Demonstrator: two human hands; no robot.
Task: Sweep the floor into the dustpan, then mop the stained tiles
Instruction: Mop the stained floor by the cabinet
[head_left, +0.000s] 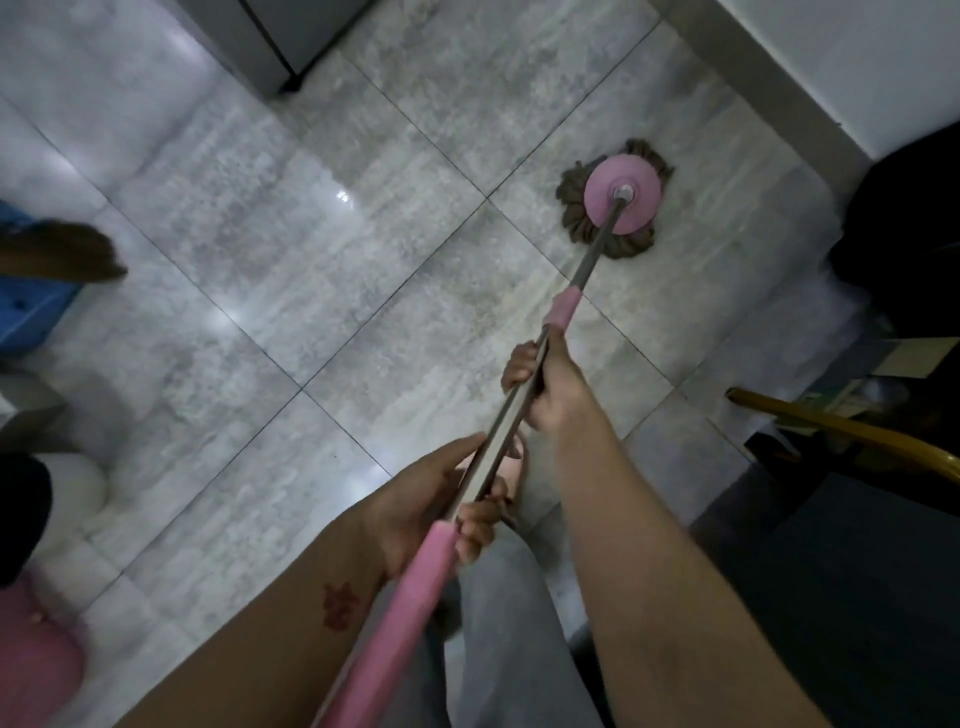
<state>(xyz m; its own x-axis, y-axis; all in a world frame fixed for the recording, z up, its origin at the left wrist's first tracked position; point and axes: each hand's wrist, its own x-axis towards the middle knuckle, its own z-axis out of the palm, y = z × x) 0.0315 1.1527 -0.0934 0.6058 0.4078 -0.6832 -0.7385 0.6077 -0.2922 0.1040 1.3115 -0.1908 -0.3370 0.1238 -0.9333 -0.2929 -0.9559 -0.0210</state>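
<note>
Both hands clamped on the mop pole (524, 410), one above the other. Right hand (550, 389) further down the pole, just below the small pink sleeve (563, 307), fingers (519, 366) wrapped around the grey metal part. Left hand (431, 509) nearer to the body, closed around the pole just where the long pink grip (400, 613) begins, thumb lying along the metal. A reddish mark (340, 605) on the left forearm. Mop head (615, 200) flat on the floor (291, 260) in the upper right, near the wall (852, 57): a round pink disc with brown strands spread out around it, pole tilted from it back toward the hands. Floor of large grey tiles, glossy, with small bright reflections of light. At the left edge, a brown broom head (67, 252) over something blue (31, 317), both partly cut by the frame. Lower left, a pink object (36, 660), blurred, not possible to tell what. On the right, a yellow curved bar (852, 431) and dark things in shadow. Grey trouser leg (504, 623) under the arms.
</note>
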